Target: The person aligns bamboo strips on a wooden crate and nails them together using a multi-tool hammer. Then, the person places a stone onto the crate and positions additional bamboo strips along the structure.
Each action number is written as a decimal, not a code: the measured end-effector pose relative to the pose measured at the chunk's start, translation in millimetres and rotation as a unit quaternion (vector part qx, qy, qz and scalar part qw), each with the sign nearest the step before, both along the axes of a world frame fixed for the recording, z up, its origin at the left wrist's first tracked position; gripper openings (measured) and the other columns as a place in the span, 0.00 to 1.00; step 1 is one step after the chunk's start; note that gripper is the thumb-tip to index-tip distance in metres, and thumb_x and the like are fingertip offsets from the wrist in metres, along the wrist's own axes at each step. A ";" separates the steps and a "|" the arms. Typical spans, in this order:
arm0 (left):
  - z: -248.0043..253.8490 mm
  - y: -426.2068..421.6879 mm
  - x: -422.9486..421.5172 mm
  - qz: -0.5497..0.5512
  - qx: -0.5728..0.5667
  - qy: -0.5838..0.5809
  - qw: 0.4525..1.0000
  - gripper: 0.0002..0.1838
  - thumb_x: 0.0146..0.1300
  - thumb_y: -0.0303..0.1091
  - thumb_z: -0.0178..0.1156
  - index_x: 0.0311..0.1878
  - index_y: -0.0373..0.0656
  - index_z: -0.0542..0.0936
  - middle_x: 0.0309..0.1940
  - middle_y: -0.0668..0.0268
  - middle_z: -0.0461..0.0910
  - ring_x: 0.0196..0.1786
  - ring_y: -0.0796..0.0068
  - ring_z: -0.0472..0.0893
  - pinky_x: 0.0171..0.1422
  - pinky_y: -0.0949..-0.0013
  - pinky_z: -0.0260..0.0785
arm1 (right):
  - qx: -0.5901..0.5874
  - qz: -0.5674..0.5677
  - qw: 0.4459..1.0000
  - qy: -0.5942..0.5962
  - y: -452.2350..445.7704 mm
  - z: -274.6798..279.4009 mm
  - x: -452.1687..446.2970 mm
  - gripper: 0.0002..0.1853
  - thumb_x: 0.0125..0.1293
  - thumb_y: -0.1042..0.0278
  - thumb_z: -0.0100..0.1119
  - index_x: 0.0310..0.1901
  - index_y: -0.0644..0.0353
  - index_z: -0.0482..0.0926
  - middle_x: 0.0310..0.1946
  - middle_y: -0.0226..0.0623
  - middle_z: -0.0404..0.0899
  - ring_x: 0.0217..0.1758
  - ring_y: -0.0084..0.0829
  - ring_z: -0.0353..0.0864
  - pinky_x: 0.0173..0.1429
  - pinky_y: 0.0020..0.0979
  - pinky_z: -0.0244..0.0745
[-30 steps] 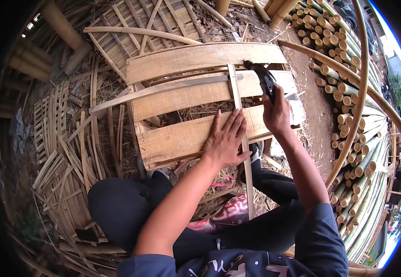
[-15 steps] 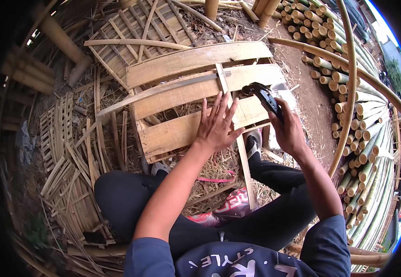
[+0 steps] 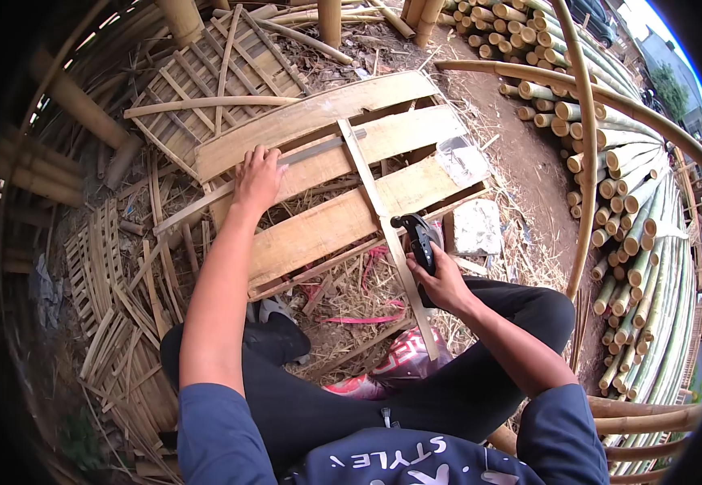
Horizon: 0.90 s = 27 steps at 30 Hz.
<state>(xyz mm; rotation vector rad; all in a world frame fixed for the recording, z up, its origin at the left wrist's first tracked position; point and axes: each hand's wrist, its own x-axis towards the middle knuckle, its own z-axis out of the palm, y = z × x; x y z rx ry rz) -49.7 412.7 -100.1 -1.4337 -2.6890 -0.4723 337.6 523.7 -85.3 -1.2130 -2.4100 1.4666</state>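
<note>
My left hand [image 3: 258, 179] lies over the planks with its fingers curled round a long flat bamboo strip [image 3: 193, 212]. This strip runs slantwise across a low bench of pale wooden planks [image 3: 319, 234]. In my right hand [image 3: 444, 283] is a black staple gun [image 3: 422, 246], its head up and close to a second bamboo strip [image 3: 406, 279]. That second strip lies across the planks, its lower end reaching over the bench's near edge between my legs. It crosses near the far end of the first strip.
Clear plastic packaging [image 3: 461, 160] rests on the bench's right end, above a pale block [image 3: 474, 226]. Stacked bamboo poles [image 3: 642, 218] fill the right side. Slatted panels [image 3: 222, 69] and loose strips [image 3: 117, 339] lie to the left. A red patterned sack [image 3: 391, 368] sits between my legs.
My left hand has moved left from the crossing strip and closed on the slanting one. My right hand has come down toward me with the staple gun. The view has shifted slightly.
</note>
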 end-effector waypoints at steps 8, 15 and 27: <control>10.3 -3.5 -1.8 -0.052 0.023 0.014 0.998 0.12 0.71 0.37 0.63 0.52 0.43 0.81 0.48 0.59 0.78 0.55 0.52 0.79 0.57 0.51 0.74 | -0.064 -0.028 0.997 0.035 -7.7 6.4 2.1 0.17 0.74 0.60 0.65 0.54 0.63 0.74 0.33 0.32 0.81 0.35 0.25 0.78 0.42 0.32 0.77; 9.9 -9.4 7.0 -0.060 0.023 0.090 0.994 0.11 0.69 0.38 0.65 0.49 0.43 0.81 0.48 0.61 0.79 0.56 0.58 0.79 0.59 0.52 0.69 | -0.090 -0.027 0.996 -0.012 -9.4 27.1 4.6 0.17 0.74 0.60 0.65 0.54 0.63 0.75 0.37 0.38 0.84 0.41 0.25 0.81 0.49 0.33 0.78; -0.7 -31.0 40.9 -0.100 -0.008 0.112 0.989 0.11 0.70 0.38 0.64 0.50 0.44 0.79 0.48 0.63 0.78 0.55 0.62 0.79 0.60 0.53 0.62 | -0.109 0.037 0.993 -0.034 4.1 -7.4 50.9 0.21 0.74 0.59 0.65 0.59 0.64 0.74 0.35 0.38 0.80 0.37 0.24 0.77 0.42 0.33 0.76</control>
